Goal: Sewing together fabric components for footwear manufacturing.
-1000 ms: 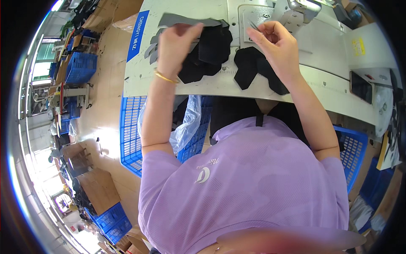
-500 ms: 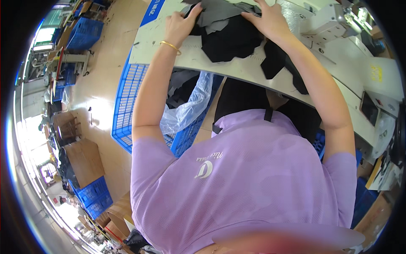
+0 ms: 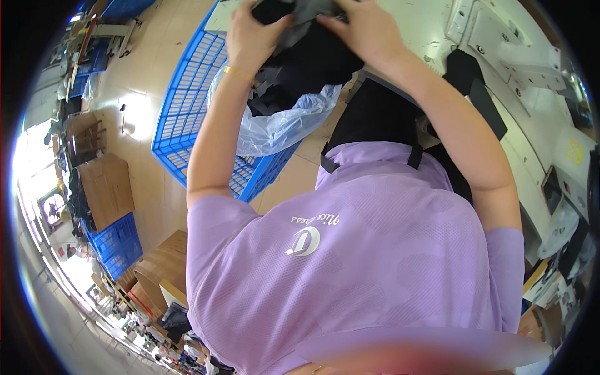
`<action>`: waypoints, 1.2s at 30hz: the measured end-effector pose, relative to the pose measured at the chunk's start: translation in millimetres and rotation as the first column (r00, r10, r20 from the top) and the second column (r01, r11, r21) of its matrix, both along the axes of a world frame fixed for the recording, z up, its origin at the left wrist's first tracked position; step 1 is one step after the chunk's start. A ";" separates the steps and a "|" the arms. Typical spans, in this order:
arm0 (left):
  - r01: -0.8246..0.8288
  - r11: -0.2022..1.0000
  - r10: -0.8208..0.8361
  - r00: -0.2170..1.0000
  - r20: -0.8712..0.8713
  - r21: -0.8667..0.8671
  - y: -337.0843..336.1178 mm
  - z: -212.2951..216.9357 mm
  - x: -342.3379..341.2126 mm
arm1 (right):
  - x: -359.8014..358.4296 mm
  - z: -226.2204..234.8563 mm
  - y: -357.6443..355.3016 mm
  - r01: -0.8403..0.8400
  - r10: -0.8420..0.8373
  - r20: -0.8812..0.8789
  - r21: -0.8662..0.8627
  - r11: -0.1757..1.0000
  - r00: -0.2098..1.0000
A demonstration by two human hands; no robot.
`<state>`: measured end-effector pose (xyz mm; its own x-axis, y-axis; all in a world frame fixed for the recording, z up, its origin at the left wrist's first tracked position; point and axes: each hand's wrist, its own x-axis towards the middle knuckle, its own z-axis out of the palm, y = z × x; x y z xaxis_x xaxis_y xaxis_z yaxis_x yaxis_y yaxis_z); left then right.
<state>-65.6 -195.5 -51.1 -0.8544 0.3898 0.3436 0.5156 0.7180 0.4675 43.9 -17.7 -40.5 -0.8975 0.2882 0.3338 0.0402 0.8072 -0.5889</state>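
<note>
A bunch of black and grey fabric pieces [image 3: 319, 59] is gathered between my hands, over the near edge of the worktable. On its left side my left hand [image 3: 255, 39] is closed around the pieces, thumb pointing inward. My right hand [image 3: 370, 32] grips the right side, its thumb over the grey layer; both hands' upper fingers are partly cut off by the picture's top edge. Right below, a clear plastic bag [image 3: 265, 134] lines a blue plastic basket [image 3: 187, 94]. Dark pieces lie inside the bag, and the held bunch partly hides its mouth.
The white worktable [image 3: 422, 22] carries a white sewing machine [image 3: 531, 65] at right. More black pieces [image 3: 465, 69] lie on it beside my right forearm. Across the tiled floor at left stand cardboard boxes [image 3: 106, 187] and a blue crate [image 3: 115, 244].
Both hands have lifted the fabric pieces off the tabletop and carried them left over the bag in the basket. The bag's mouth now shows wider. My view has shifted too.
</note>
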 end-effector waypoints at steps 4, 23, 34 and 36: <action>-0.159 0.963 0.135 0.983 0.122 0.219 -81.6 -35.4 8.2 | -6.1 -14.2 -57.1 -0.129 0.135 -0.083 0.067 0.989 0.987; -0.170 0.807 0.363 0.899 0.246 -0.566 -112.1 -238.0 -0.6 | 84.7 -75.7 -53.0 -0.407 0.414 0.119 -0.081 0.910 0.903; 0.389 0.516 -0.178 0.920 0.349 -0.763 -118.8 -352.9 -10.2 | 197.8 6.4 31.3 -0.101 0.287 0.255 -0.559 0.823 0.923; 0.437 0.597 -0.167 0.888 0.429 -0.672 -112.0 -346.8 -21.4 | 220.4 10.0 52.3 -0.083 0.177 0.115 -0.559 0.825 0.978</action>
